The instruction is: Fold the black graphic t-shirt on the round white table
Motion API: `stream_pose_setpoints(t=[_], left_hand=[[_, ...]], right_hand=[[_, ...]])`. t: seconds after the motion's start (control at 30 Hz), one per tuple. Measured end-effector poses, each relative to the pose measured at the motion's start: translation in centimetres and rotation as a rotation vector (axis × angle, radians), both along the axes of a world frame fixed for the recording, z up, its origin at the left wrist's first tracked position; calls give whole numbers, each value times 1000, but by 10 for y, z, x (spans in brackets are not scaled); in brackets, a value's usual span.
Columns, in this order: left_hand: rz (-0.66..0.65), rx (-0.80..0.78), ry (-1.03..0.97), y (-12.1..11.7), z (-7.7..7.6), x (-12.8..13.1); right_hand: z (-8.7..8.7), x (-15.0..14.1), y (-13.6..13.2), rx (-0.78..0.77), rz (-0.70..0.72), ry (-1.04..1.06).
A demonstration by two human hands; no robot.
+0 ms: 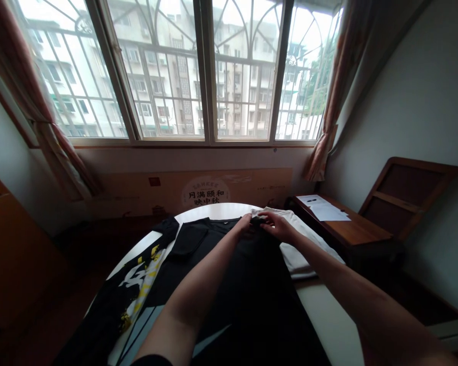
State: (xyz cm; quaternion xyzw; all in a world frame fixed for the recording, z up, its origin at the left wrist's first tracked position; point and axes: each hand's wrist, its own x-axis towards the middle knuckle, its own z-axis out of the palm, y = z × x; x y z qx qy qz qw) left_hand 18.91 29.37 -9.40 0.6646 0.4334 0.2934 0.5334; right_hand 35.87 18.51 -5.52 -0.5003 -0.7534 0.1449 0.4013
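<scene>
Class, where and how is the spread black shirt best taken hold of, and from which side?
Probably by its far right edge, pinched from above: the black shirt lies mostly flat on the white table, so raised fabric should offer the easiest hold. The left hand and right hand meet at a dark bunch there, beside the folded white cloth.

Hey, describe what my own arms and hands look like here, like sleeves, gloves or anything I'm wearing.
Your left hand and right hand are ungloved, and both slim forearms are uncovered. A black sleeve edge shows on the left arm; no sleeve is discernible on the right arm. I see no watch or bracelet.
</scene>
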Motion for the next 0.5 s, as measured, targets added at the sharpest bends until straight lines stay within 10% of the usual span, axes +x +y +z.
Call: stream_pose_setpoints(t=[0.1,0.27,0.5], left_hand=[[-18,-72,-24,4,-6,-6],[-31,-142,-4,9,-18,-16],[16,-118,87,24,-32,-14]], right_hand=[[-1,-3,-25,23,144,-23],[-28,32,-40,-37,-163,-189],[-55,41,-32,-339,-208,-433]])
